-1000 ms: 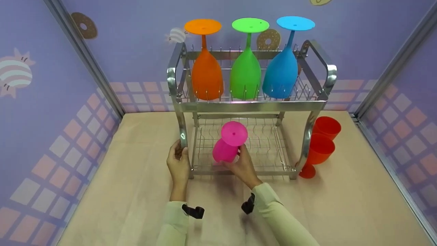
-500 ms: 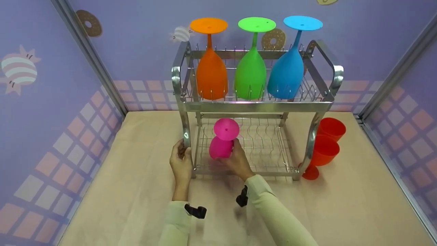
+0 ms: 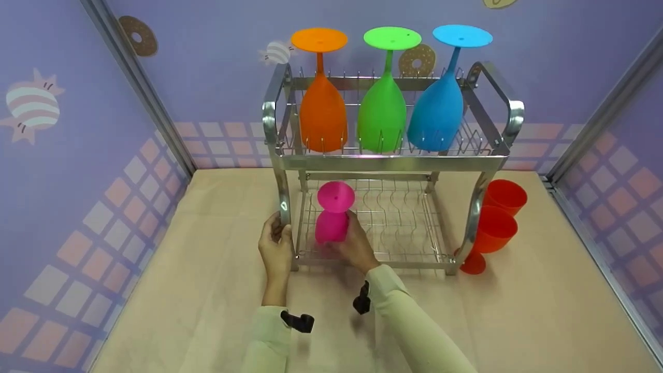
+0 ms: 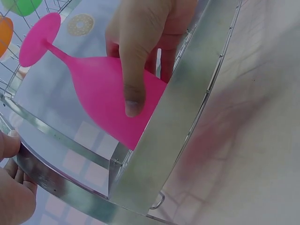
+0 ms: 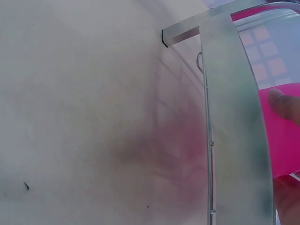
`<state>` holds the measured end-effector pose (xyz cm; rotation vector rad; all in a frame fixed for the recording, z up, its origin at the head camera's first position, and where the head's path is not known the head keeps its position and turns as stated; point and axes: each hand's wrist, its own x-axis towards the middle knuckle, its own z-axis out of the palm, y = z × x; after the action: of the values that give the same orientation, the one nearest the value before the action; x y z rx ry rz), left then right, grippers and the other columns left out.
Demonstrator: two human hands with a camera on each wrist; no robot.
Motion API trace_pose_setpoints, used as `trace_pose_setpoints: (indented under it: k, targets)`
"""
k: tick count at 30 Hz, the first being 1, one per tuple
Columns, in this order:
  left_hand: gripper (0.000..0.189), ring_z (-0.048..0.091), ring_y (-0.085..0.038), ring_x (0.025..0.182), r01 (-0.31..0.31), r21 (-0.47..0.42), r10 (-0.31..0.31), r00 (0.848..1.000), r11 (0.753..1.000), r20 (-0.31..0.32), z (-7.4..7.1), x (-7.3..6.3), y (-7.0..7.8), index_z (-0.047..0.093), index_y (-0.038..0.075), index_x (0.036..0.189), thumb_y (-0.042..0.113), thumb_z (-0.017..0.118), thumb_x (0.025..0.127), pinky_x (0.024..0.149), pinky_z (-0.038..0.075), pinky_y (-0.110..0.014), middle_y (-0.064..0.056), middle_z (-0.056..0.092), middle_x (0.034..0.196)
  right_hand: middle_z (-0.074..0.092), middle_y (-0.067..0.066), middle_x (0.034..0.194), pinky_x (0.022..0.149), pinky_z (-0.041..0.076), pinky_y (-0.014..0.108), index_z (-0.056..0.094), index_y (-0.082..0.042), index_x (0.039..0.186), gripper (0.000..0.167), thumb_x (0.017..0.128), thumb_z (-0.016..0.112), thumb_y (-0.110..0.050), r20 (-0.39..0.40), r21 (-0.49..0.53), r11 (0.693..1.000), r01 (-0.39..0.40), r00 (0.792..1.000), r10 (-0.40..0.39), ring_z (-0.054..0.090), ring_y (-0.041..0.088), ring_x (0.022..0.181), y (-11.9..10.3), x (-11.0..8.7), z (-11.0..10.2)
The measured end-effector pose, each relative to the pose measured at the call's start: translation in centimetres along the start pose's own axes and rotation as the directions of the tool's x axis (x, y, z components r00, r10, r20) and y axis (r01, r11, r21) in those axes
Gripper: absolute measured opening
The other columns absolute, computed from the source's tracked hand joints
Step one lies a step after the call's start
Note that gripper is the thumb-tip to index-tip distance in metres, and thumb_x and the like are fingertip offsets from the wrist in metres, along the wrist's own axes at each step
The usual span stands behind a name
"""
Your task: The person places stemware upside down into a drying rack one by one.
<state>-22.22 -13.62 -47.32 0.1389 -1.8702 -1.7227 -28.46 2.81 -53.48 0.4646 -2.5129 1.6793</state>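
Note:
My right hand (image 3: 355,246) grips a pink plastic goblet (image 3: 331,226) by its bowl, with the goblet upside down, foot up. It stands at the left part of the lower shelf (image 3: 393,223) of a two-tier metal dish rack. In the left wrist view the goblet's rim (image 4: 133,133) dips behind the rack's front bar (image 4: 154,140), with the thumb lying along the bowl. My left hand (image 3: 275,246) holds the rack's front left post (image 3: 284,207), thumb on one side and fingers on the other.
Upside down on the upper tier stand an orange goblet (image 3: 323,116), a green goblet (image 3: 382,116) and a blue goblet (image 3: 436,116). Red goblets (image 3: 494,230) stand upright beside the rack's right leg. Patterned panels (image 3: 72,207) enclose the table.
My right hand has carried the pink goblet leftward over the lower shelf, and the goblet stands straighter. The left hand keeps its hold on the post. The whole view has shifted slightly.

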Motion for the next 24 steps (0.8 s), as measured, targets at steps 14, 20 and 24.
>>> trace_pose_setpoints:
  k: [14, 20, 24]
  targets:
    - [0.039, 0.057, -0.033, 0.103, 0.024, -0.016, -0.024, 1.0, 1.0, 0.005, -0.11, -0.13, -0.04, 0.052, -0.011, 0.126, -0.001, 0.061, 0.089, 0.089, 0.047, -0.024, -0.029, 0.06, 0.111, 0.046, 0.022, 0.14, 0.108, 0.04, 0.051, 0.027, -0.001, 0.145, 0.087, 0.076, 0.079, -0.005, 0.005, -0.067, 0.997, 0.029, 1.0, -0.029, 0.048, 0.038, 0.128, 0.51, -0.25, 0.65]
    - [0.039, 0.058, -0.034, 0.103, 0.01, 0.033, -0.01, 1.0, 0.999, 0.019, -0.14, -0.3, 0.12, 0.051, -0.012, 0.127, -0.003, 0.06, 0.09, 0.092, 0.048, -0.033, -0.028, 0.06, 0.112, 0.043, 0.022, 0.142, 0.107, 0.04, 0.052, 0.024, 0.0, 0.147, 0.088, 0.078, 0.078, -0.006, 0.017, -0.079, 0.997, -0.003, 1.0, 0.005, 0.047, 0.04, 0.129, 0.47, -0.4, 0.66]
    - [0.039, 0.057, -0.034, 0.102, 0.002, 0.053, -0.002, 1.0, 0.999, 0.009, -0.13, -0.05, -0.76, 0.051, -0.011, 0.127, -0.003, 0.06, 0.09, 0.09, 0.048, -0.028, -0.027, 0.06, 0.111, 0.042, 0.022, 0.143, 0.107, 0.04, 0.053, 0.022, 0.0, 0.148, 0.089, 0.079, 0.078, -0.007, 0.017, -0.097, 0.995, -0.009, 1.0, 0.011, 0.046, 0.04, 0.129, 0.39, -0.4, 0.75]
